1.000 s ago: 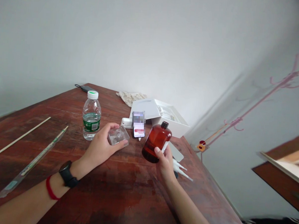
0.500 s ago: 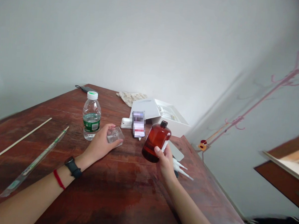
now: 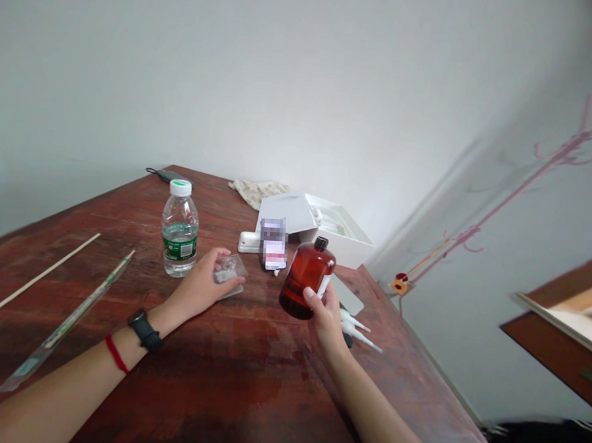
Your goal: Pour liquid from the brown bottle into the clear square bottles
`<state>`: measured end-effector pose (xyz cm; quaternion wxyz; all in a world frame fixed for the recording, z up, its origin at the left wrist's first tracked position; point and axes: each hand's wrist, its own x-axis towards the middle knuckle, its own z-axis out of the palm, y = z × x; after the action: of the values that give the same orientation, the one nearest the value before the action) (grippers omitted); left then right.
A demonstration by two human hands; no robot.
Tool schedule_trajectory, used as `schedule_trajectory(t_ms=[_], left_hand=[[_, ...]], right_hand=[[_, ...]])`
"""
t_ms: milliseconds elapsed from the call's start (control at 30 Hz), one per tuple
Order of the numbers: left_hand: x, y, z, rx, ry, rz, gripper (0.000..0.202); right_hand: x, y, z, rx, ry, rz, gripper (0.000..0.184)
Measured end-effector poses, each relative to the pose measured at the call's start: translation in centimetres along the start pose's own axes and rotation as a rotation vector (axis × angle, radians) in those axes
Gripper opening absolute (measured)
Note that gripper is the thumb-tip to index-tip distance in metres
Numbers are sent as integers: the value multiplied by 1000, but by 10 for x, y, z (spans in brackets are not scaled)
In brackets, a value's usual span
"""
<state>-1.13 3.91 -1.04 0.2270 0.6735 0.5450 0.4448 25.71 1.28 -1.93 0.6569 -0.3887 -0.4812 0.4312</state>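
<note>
My right hand is wrapped round a brown amber bottle, uncapped and slightly tilted, with dark liquid low inside and a white label at its side. My left hand grips a small clear plastic piece, square-edged with a rounded middle, between thumb and fingers close to the tabletop. Its exact kind is hard to make out. Just left of that hand stands a water bottle with a white cap and green label, partly filled.
A phone leans against a white box with its lid. Pale pointed tips lie right of my right hand. One bare chopstick and a wrapped pair lie left on the wooden table. A cloth lies behind.
The clear plastic piece has tipped slightly in my left hand. My right hand still holds the amber bottle, nearly in the same place. The view has shifted a little.
</note>
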Motion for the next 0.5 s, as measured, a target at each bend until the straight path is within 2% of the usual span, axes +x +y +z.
schedule_trajectory(t_ms=[200, 400, 500], left_hand=[[-7, 7, 3, -48, -85, 53, 58], [-5, 5, 4, -42, -93, 44, 57], [-4, 2, 4, -48, -94, 36, 59]], right_hand=[[1, 1, 0, -20, -1, -2, 45], [1, 2, 0, 1, -2, 6, 44], [1, 1, 1, -6, -8, -3, 48]])
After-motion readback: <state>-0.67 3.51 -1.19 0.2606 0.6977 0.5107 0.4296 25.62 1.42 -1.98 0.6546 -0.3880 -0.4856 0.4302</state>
